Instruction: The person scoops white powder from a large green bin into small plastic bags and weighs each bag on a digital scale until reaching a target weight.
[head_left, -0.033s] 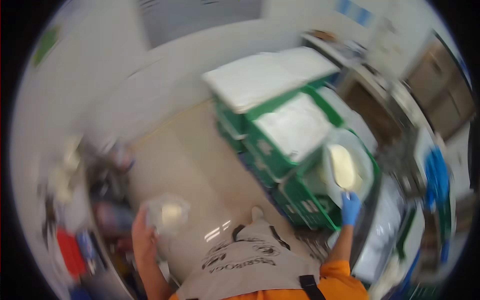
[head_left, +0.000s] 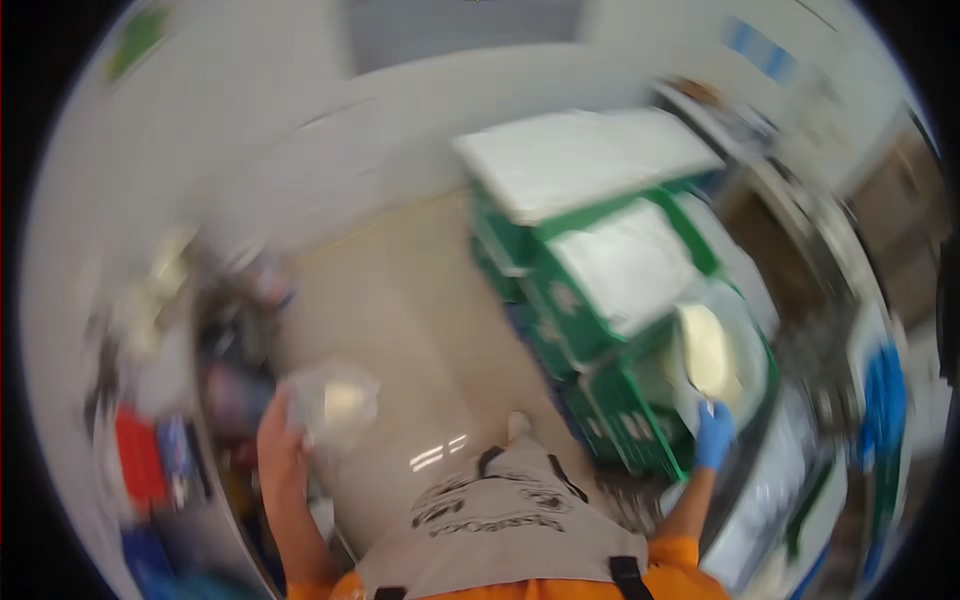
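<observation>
A see-through plastic bag (head_left: pixel 345 425) with a pale yellow lump in it is gripped by the bare fingers of my left hand (head_left: pixel 283 445). The bag is held out over the floor. My right hand (head_left: pixel 714 437), in a blue glove, closes round the short handle of a scoop (head_left: pixel 704 352). A pale yellow mass covers the scoop's long oval head. Under it lies a clear plastic liner (head_left: pixel 745 345) inside a green crate (head_left: pixel 640 450), with more pale yellow stuff in it. Blur hides the finer detail of both hands.
Stacked green crates (head_left: pixel 560 310) with white covers (head_left: pixel 590 160) stand ahead to the right. On the left, a shelf holds blurred goods and a red object (head_left: pixel 140 455). A counter (head_left: pixel 830 240) runs along the right, with blue material (head_left: pixel 882 400) near it.
The whole scene has shifted to the right in the picture, the crates and my gloved hand with it. Both hands keep their holds.
</observation>
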